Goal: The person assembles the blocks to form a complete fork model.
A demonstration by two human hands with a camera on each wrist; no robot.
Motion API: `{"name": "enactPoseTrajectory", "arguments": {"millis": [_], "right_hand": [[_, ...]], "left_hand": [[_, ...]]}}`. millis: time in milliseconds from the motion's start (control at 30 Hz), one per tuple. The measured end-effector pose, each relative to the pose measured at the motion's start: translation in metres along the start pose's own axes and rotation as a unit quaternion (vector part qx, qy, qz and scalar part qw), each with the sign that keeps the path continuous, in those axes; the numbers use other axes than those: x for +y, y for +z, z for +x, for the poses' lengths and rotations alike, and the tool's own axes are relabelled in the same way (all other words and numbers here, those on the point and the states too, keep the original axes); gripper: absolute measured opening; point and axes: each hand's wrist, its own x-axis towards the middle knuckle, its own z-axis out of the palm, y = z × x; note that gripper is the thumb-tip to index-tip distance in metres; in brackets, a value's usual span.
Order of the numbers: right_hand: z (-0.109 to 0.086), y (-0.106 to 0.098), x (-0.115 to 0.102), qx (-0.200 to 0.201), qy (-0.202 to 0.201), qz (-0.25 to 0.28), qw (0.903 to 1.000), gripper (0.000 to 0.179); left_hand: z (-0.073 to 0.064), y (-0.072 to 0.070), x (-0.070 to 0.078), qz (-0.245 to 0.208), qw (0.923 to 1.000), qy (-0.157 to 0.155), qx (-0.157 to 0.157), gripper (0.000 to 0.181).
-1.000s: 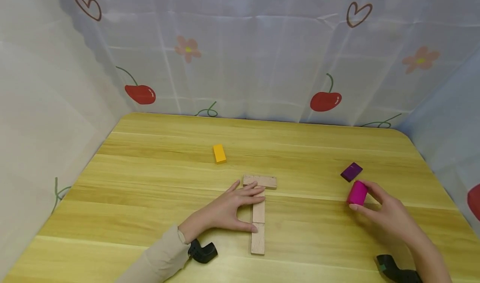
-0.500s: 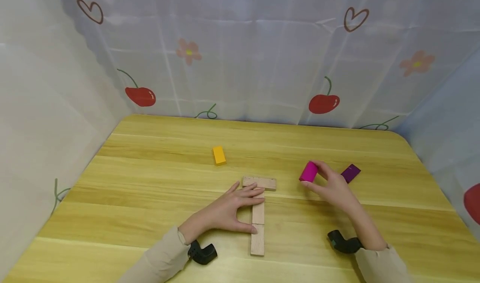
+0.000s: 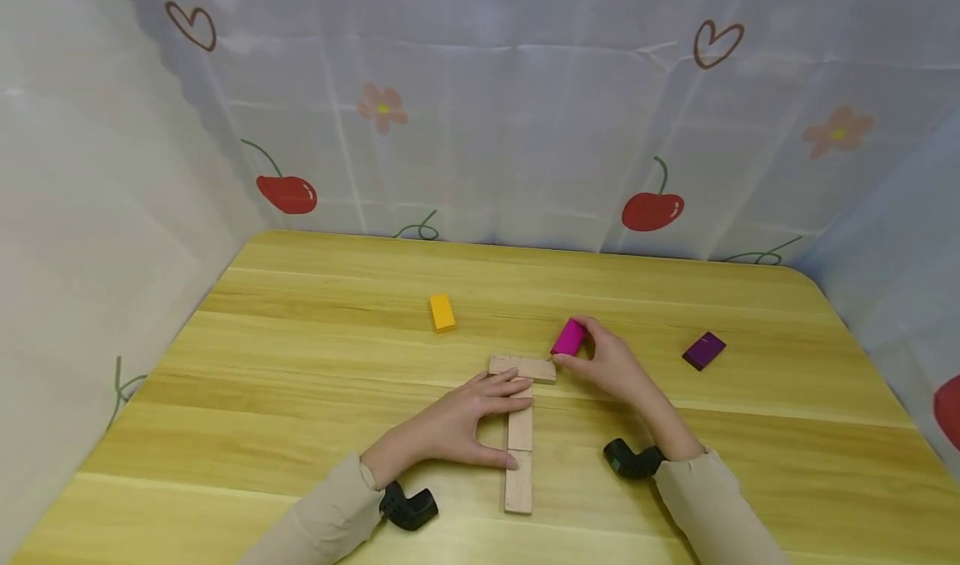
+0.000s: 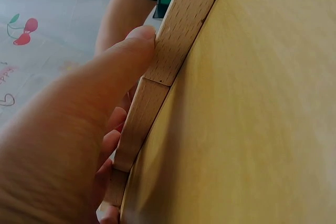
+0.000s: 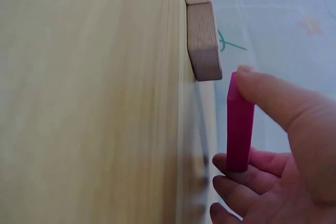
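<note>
Between the thumb and fingers of my right hand point(image 3: 613, 367) is a magenta block point(image 3: 567, 337), just beyond the right end of a plain wooden crosspiece block point(image 3: 538, 371). In the right wrist view the magenta block point(image 5: 240, 129) shows as a flat slab held off the tabletop, thumb at one end and fingers at the other. Two more wooden blocks, an upper one point(image 3: 520, 430) and a lower one point(image 3: 518, 492), run end to end from the crosspiece toward me, making a T. My left hand point(image 3: 461, 419) rests on them with fingers spread, its thumb touching the lower block point(image 4: 181, 30).
A yellow block point(image 3: 442, 313) lies at back left on the wooden table point(image 3: 300, 382), and a dark purple block point(image 3: 704, 351) lies to the right. Black devices sit at the left wrist point(image 3: 409, 508) and the right wrist point(image 3: 632, 460). A printed curtain point(image 3: 487, 132) stands behind.
My right hand has carried the magenta block leftward from beside the purple block to the crosspiece's right end. The left hand has stayed on the wooden blocks.
</note>
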Motion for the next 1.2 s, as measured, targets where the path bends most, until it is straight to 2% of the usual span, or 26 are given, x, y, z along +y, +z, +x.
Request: {"name": "enactPoseTrajectory", "arguments": {"millis": [500,867,1200], "right_hand": [[0.007,0.009,0.007,0.007,-0.011,-0.006,0.9999,0.072],[0.008,0.012,0.008,0.004,-0.036,-0.029,0.9989,0.069],[0.007,0.011,0.01,-0.016,-0.043,-0.009,0.9989,0.05]], "left_hand": [[0.0,0.001,-0.002,0.001,1.0,0.003,0.003,0.073],[0.0,0.001,-0.002,0.004,1.0,0.002,0.002,0.073],[0.001,0.001,0.0,-0.002,1.0,0.001,0.0,0.073]]}}
